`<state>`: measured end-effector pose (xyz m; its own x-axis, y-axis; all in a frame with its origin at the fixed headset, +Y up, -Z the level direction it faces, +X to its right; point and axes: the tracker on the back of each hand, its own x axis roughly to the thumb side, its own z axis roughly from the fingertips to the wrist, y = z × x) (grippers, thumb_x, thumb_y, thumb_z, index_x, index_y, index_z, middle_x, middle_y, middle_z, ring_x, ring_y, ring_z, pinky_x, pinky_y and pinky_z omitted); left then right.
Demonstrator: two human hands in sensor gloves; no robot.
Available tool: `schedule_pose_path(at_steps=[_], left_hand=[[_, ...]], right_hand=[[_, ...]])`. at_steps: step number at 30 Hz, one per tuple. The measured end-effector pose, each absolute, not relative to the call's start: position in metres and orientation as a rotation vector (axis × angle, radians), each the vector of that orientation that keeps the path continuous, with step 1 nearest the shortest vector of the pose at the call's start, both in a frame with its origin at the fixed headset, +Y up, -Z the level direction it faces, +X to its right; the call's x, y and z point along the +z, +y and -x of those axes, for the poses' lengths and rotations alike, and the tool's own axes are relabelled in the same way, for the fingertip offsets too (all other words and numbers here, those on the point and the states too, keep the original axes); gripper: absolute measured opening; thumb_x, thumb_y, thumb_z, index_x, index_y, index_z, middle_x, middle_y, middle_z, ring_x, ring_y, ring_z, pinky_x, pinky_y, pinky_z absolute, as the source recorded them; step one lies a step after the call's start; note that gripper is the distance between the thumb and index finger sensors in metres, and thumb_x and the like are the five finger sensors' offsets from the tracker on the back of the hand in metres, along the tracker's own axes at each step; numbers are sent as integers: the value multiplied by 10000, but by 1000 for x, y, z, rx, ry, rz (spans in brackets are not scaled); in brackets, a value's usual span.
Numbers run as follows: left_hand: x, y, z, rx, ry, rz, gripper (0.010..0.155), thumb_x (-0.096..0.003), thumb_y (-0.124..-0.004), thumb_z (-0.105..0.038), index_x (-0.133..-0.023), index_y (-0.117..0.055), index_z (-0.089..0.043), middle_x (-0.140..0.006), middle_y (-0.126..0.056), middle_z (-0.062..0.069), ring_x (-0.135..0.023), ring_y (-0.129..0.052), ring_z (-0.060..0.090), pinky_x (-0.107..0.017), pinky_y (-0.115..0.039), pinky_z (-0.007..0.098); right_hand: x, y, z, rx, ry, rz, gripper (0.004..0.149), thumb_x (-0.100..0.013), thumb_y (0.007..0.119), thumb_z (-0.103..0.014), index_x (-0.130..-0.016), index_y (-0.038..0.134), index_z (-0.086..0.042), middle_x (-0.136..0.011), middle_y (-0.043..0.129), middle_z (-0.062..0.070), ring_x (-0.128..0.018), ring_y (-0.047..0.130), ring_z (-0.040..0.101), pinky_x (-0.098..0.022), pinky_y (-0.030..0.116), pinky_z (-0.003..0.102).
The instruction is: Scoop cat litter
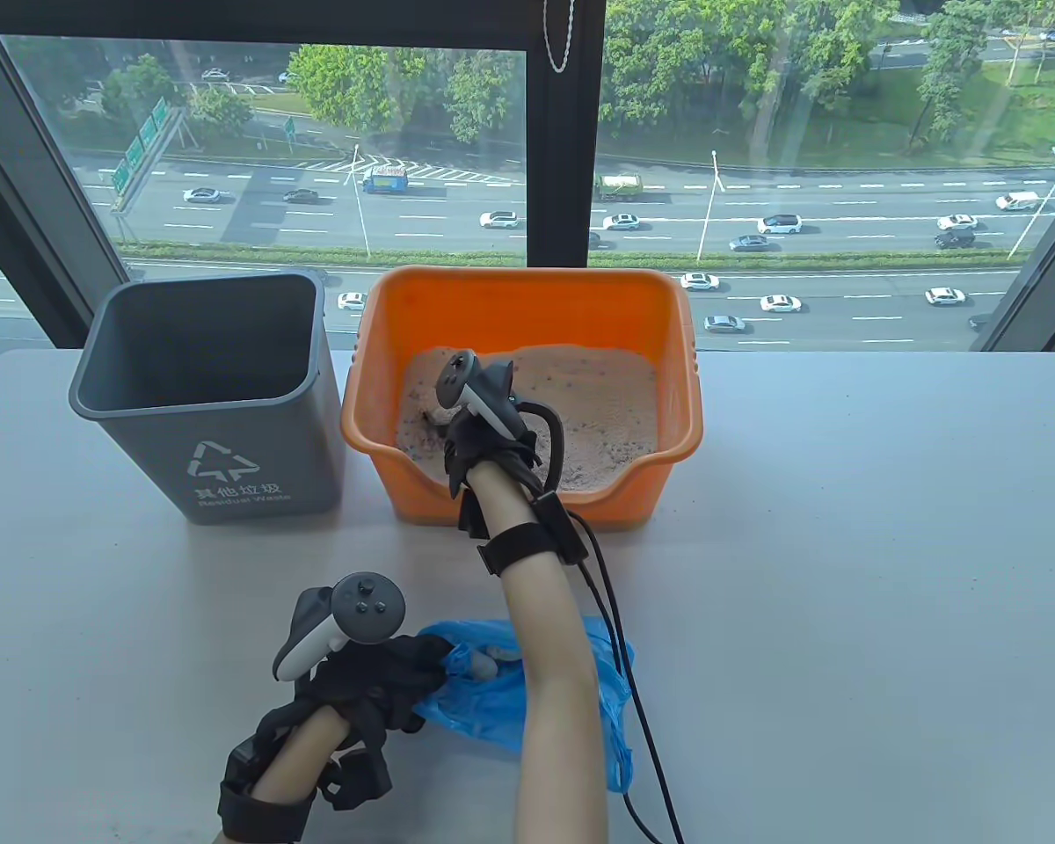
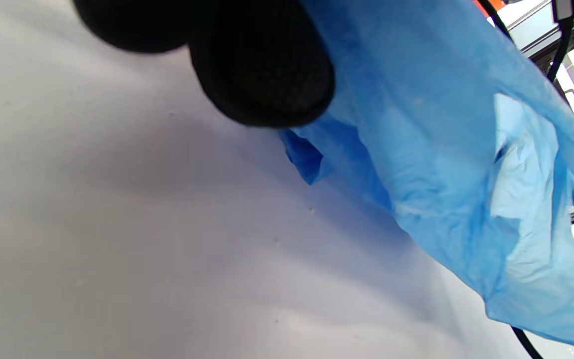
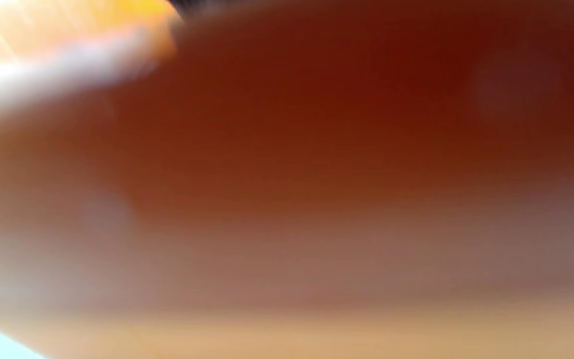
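Note:
An orange litter box (image 1: 527, 299) holds pinkish-brown cat litter (image 1: 598, 404) at the table's back middle. My right hand (image 1: 479, 431) is down in the box's left part, on the litter. Its fingers are hidden under the tracker. A dark piece that looks like a scoop (image 1: 429, 422) sticks out from under it into the litter. The right wrist view is only an orange-brown blur. My left hand (image 1: 387, 677) grips the edge of a blue plastic bag (image 1: 492, 694) lying on the table near the front. The bag also shows in the left wrist view (image 2: 441, 164), beside black gloved fingertips (image 2: 262, 65).
A grey waste bin (image 1: 202, 396), open on top, stands left of the litter box. A black cable (image 1: 624, 668) runs from my right wrist over the bag to the front edge. A window lies behind the white table (image 1: 844, 571).

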<state>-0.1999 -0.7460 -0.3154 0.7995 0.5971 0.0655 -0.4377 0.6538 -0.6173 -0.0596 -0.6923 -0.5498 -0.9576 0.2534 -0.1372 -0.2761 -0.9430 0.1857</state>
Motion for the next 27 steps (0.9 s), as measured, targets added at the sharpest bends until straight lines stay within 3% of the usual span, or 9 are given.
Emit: schedule_pose_path(at_steps=[5, 9, 11, 15, 18, 21, 23, 26, 27], left_hand=[[-316, -745, 200, 598, -282, 618, 414, -549, -680, -279, -962, -662, -295, -913, -716, 173, -394, -988, 114, -303, -832, 273], [-316, -746, 199, 581, -282, 621, 413, -549, -680, -279, -962, -661, -297, -914, -715, 173, -394, -988, 114, -304, -832, 274], [-317, -747, 201, 589, -275, 625, 413, -549, -680, -279, -961, -663, -295, -913, -715, 175, -394, -987, 117, -303, -831, 275], [-317, -748, 203, 598, -266, 623, 413, -549, -681, -277, -961, -664, -294, -912, -715, 176, -393, -988, 119, -302, -831, 278], [-317, -747, 203, 602, -269, 617, 413, -549, -681, -278, -962, -663, -294, -913, -715, 176, -394, -987, 119, -304, -831, 278], [-317, -746, 202, 601, -273, 609, 413, -549, -681, -277, -960, -665, -295, -913, -715, 176, -395, -988, 121, -304, -830, 280], [-317, -746, 203, 602, -272, 606, 413, -549, -682, -277, -961, -664, -294, -914, -714, 177, -396, -987, 122, -305, -830, 281], [-317, -746, 203, 597, -270, 608, 413, -548, -682, -276, -961, -666, -293, -912, -716, 178, -390, -987, 122, -303, -830, 280], [-317, -746, 203, 596, -271, 608, 413, -548, -682, -275, -961, -665, -293, -912, -716, 177, -387, -986, 120, -302, -830, 280]], right_hand=[[-528, -670, 30, 2679, -154, 429, 608, -459, 677, -332, -937, 564, 28, -723, 778, 255, -166, 782, 40, -124, 755, 305], [-521, -663, 17, 2774, -136, 227, 604, -459, 669, -356, -939, 570, -2, -728, 784, 225, -172, 788, 13, -127, 770, 274], [-511, -662, 9, 2714, -241, 380, 605, -454, 678, -346, -938, 572, 1, -728, 779, 235, -170, 788, 28, -129, 764, 288], [-506, -659, 2, 2722, -146, 288, 605, -458, 679, -349, -943, 568, -4, -734, 773, 233, -177, 789, 25, -137, 767, 286], [-498, -654, -1, 2719, -335, 330, 605, -448, 691, -338, -937, 578, 1, -727, 779, 239, -168, 792, 40, -132, 765, 301], [-496, -652, -6, 2711, -175, 280, 597, -458, 676, -352, -942, 579, -16, -735, 778, 227, -178, 791, 24, -143, 771, 286], [-492, -649, -9, 2660, -343, 336, 603, -447, 691, -333, -938, 581, -1, -728, 775, 244, -168, 792, 47, -134, 763, 308], [-491, -648, -14, 2722, -194, 224, 599, -460, 675, -351, -948, 568, -21, -742, 767, 223, -185, 792, 25, -152, 773, 286], [-486, -647, -16, 2693, -331, 267, 596, -458, 679, -346, -949, 570, -25, -746, 764, 224, -186, 792, 34, -157, 772, 294]])
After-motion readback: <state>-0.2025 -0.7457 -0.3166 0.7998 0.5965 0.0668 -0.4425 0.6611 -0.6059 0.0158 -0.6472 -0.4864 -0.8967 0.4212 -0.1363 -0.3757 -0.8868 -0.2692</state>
